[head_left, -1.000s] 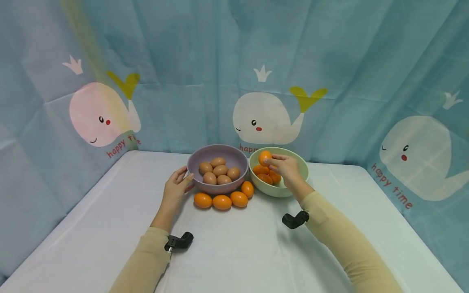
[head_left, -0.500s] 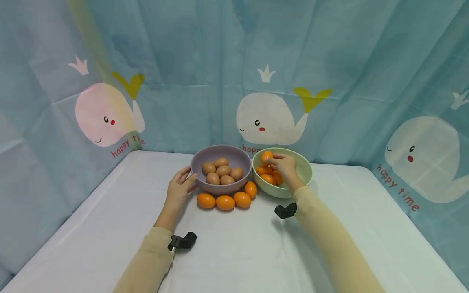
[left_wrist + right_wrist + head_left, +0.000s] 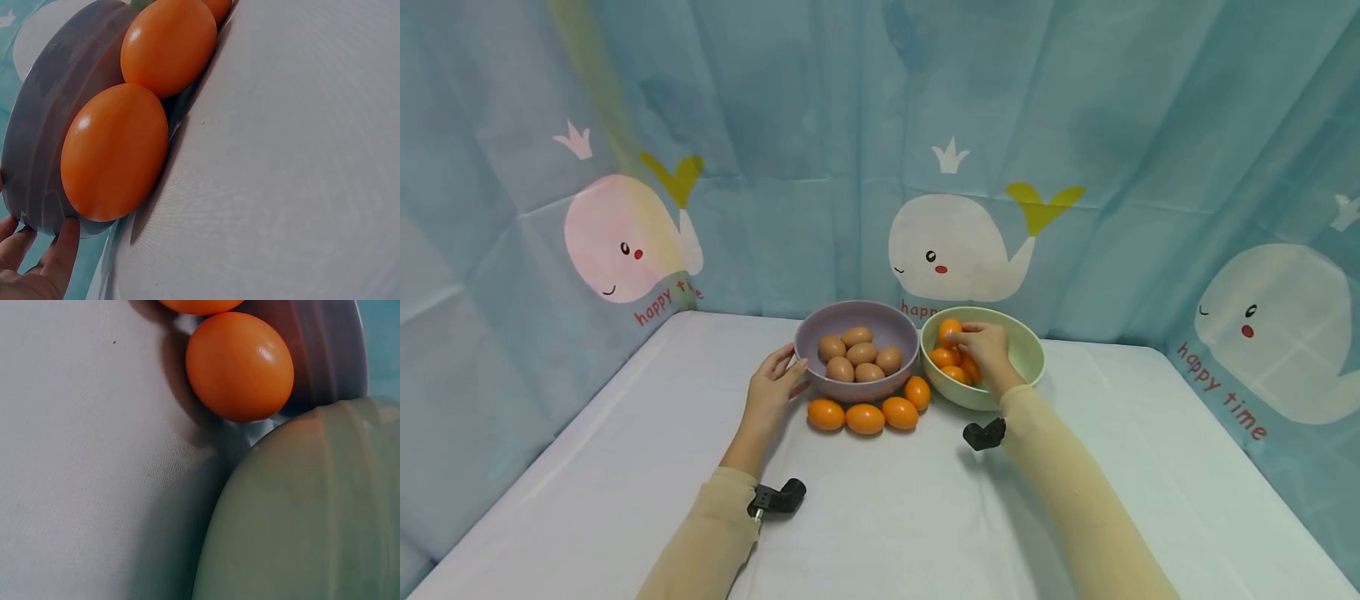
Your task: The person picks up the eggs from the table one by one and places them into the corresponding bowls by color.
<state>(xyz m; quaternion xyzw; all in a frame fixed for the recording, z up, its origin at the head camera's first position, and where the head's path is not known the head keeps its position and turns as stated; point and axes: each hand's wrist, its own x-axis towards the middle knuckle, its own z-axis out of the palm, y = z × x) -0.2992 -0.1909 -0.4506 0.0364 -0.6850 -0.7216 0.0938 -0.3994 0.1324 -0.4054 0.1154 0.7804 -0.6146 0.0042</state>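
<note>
My left hand holds the left side of the purple bowl, thumb at the rim and fingers against the outside wall. Several brown eggs lie inside. In the left wrist view, fingertips touch the bowl's outer wall near an orange egg. Over the left part of the light green bowl, my right hand pinches an orange egg just above other orange eggs. The right wrist view shows the green bowl's outside but not the right hand.
Several orange eggs lie in a curved row on the white table, along the purple bowl's near side. The two bowls stand side by side. Behind the table hangs a blue curtain printed with whales.
The whole head view has shifted slightly, so things appear further right. My right forearm has swung a little left while the hand keeps the orange egg over the green bowl. The left hand stays put.
</note>
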